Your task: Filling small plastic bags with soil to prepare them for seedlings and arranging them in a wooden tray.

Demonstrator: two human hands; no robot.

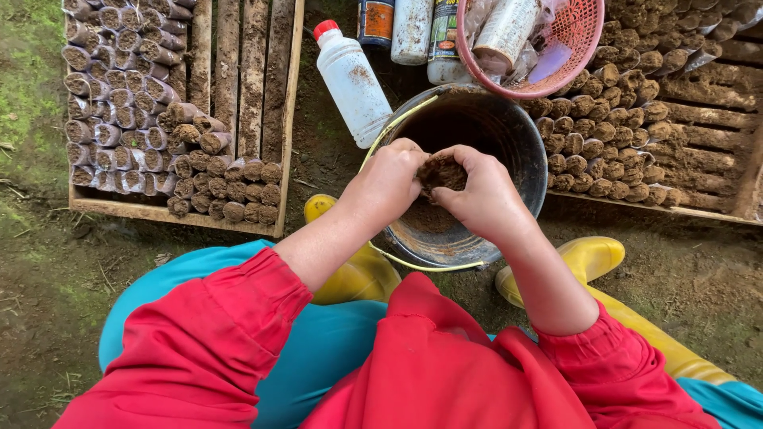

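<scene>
Both my hands meet over a black bucket holding brown soil. My left hand and my right hand press together on a clump of soil, fingers curled around it. Whether a small bag is inside the clump I cannot tell. Red sleeves cover my arms, and yellow boots flank the bucket on the muddy ground.
A wooden crate at left holds several soil-filled plastic tubes. Another crate at right holds more tubes. A white bottle with a red cap and a pink basket of bottles stand behind the bucket.
</scene>
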